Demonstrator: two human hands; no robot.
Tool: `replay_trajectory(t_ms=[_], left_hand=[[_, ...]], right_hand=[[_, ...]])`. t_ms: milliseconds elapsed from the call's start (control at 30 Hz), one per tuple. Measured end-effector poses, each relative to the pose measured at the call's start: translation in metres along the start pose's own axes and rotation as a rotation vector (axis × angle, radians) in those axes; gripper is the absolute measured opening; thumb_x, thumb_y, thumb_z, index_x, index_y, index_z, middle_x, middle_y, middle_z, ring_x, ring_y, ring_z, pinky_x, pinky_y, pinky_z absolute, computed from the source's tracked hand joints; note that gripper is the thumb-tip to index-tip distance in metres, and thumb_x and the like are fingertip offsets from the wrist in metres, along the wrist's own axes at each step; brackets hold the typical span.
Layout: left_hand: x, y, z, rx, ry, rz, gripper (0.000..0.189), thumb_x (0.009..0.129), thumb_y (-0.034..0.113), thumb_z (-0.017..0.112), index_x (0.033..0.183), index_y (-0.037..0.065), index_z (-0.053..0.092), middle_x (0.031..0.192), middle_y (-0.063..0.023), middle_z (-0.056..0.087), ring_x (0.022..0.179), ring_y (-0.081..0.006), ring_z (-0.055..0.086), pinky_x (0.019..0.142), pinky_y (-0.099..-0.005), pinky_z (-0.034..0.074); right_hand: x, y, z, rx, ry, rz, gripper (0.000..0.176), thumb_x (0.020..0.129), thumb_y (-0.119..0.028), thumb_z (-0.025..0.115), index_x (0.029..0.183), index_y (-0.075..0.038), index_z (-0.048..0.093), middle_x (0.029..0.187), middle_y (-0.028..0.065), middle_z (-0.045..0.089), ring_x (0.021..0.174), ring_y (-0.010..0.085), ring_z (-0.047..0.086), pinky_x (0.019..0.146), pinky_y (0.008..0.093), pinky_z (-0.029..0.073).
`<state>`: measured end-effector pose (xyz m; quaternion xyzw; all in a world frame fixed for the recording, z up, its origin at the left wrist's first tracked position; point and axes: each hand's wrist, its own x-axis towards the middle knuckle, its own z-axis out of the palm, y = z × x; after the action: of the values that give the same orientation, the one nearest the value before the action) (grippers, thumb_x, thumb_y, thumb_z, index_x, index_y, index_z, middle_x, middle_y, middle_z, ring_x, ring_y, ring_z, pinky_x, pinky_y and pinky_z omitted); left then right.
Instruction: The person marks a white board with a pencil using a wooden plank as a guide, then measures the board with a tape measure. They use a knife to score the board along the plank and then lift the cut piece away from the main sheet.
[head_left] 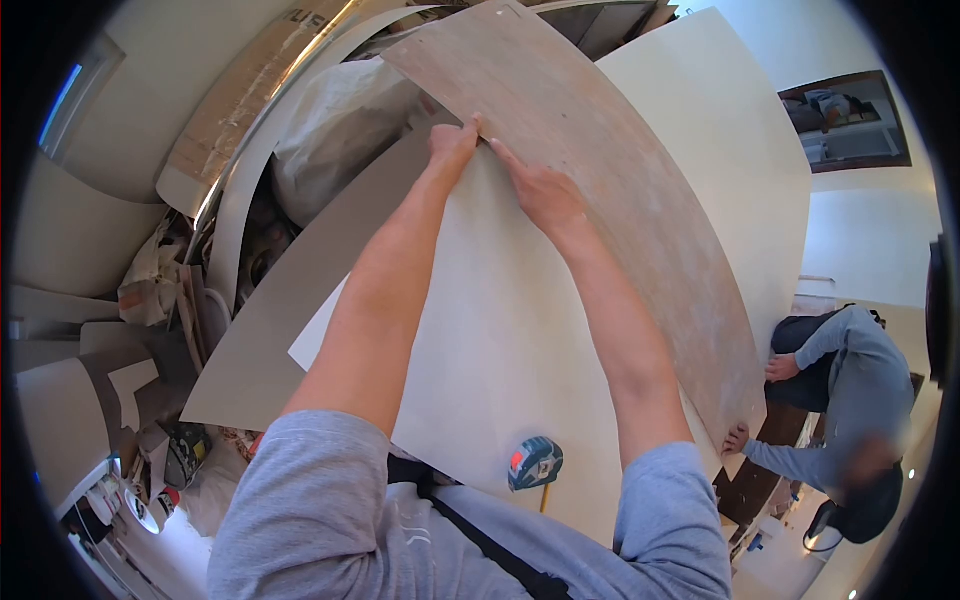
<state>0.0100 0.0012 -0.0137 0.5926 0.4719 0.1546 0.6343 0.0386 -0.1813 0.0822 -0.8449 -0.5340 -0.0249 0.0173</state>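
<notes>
A long brown board (600,170) with a worn, whitish surface lies across a large white sheet (500,300). At the board's near left edge, my left hand (455,150) is closed, its fingertips at the edge; what it pinches is too small to make out. Just right of it is my right hand (548,198), index finger stretched towards the same edge and the other fingers partly bent. Nothing shows in its grasp. A blue and black tape measure (536,463) rests on the white sheet near my body, with a short yellow strip out.
At the right, a co-worker (860,370) in a grey top and dark cap has both hands at the board's far end. A grey sheet (290,300), a plastic-wrapped bundle (335,135) and cardboard (245,95) are at the left. Clutter lies on the floor.
</notes>
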Motion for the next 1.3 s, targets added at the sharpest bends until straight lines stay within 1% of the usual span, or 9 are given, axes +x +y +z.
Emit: replay_trajectory(t_ms=[67,167,567,667,767,867,967,1167,1300], left_hand=[[-0.007,0.008,-0.006,0.018,-0.073,-0.049,0.058,0.083,0.048,0.069,0.099,-0.007,0.071,0.109,-0.0250,0.068,0.107,-0.0362,0.064,0.091,-0.0415,0.049],[-0.015,0.017,-0.010,0.099,-0.053,-0.009,0.058,0.083,0.049,0.068,0.100,-0.007,0.071,0.110,-0.0258,0.067,0.109,-0.0370,0.063,0.092,-0.0421,0.048],[-0.006,0.010,-0.007,0.052,-0.054,-0.002,0.055,0.083,0.049,0.068,0.096,-0.004,0.072,0.108,-0.0251,0.068,0.107,-0.0365,0.064,0.091,-0.0413,0.048],[-0.002,0.005,-0.003,0.049,-0.036,0.017,0.053,0.083,0.049,0.068,0.092,-0.003,0.074,0.103,-0.0244,0.070,0.103,-0.0357,0.065,0.089,-0.0410,0.048],[-0.005,0.004,-0.004,0.038,-0.004,0.117,0.049,0.086,0.044,0.069,0.079,-0.005,0.073,0.077,-0.0123,0.069,0.068,-0.0194,0.062,0.066,-0.0350,0.048],[-0.009,0.009,-0.006,0.017,-0.056,0.032,0.051,0.084,0.048,0.067,0.086,-0.003,0.074,0.095,-0.0222,0.071,0.096,-0.0343,0.067,0.086,-0.0397,0.049],[-0.010,0.009,-0.008,0.033,-0.045,0.053,0.049,0.084,0.046,0.068,0.086,-0.003,0.074,0.096,-0.0218,0.071,0.095,-0.0336,0.067,0.085,-0.0395,0.049],[-0.011,0.011,-0.008,0.058,-0.037,0.112,0.050,0.090,0.044,0.066,0.076,-0.004,0.073,0.074,-0.0111,0.068,0.066,-0.0184,0.061,0.065,-0.0346,0.048],[-0.007,0.007,-0.007,0.069,-0.069,0.083,0.051,0.091,0.046,0.064,0.073,-0.001,0.072,0.072,-0.0073,0.067,0.064,-0.0158,0.060,0.063,-0.0324,0.048]], right_hand=[[0.001,0.001,-0.001,-0.029,-0.067,0.010,0.055,0.098,-0.019,0.048,0.149,-0.034,0.034,0.074,0.0138,0.062,0.064,0.0340,0.062,0.060,0.0451,0.051],[0.005,0.007,-0.003,0.144,-0.062,0.013,0.058,0.094,-0.009,0.041,0.147,-0.033,0.037,0.090,0.0179,0.068,0.081,0.0358,0.067,0.071,0.0461,0.054],[0.001,0.005,0.006,0.024,0.055,-0.006,0.057,0.094,-0.014,0.051,0.145,-0.036,0.039,0.074,0.0135,0.063,0.065,0.0341,0.063,0.060,0.0452,0.052],[-0.002,0.005,0.008,0.042,0.063,-0.002,0.058,0.093,-0.012,0.051,0.145,-0.036,0.039,0.075,0.0143,0.064,0.064,0.0351,0.064,0.059,0.0459,0.052],[-0.001,0.005,0.008,0.050,0.064,-0.013,0.060,0.092,-0.011,0.051,0.146,-0.035,0.039,0.075,0.0141,0.064,0.064,0.0350,0.064,0.059,0.0457,0.052],[-0.003,0.003,0.005,0.062,0.067,-0.021,0.061,0.092,-0.011,0.051,0.147,-0.034,0.037,0.075,0.0143,0.064,0.065,0.0350,0.064,0.059,0.0457,0.052],[-0.002,0.001,0.000,0.031,0.006,-0.015,0.062,0.092,-0.010,0.050,0.148,-0.034,0.036,0.078,0.0143,0.065,0.067,0.0346,0.064,0.061,0.0457,0.052],[-0.032,0.014,-0.009,0.018,-0.088,0.022,0.064,0.091,-0.009,0.051,0.148,-0.035,0.035,0.081,0.0125,0.064,0.069,0.0314,0.063,0.062,0.0439,0.052],[-0.080,0.027,-0.019,0.044,-0.160,0.082,0.066,0.091,-0.006,0.049,0.148,-0.035,0.034,0.096,0.0136,0.064,0.083,0.0316,0.063,0.071,0.0427,0.052]])
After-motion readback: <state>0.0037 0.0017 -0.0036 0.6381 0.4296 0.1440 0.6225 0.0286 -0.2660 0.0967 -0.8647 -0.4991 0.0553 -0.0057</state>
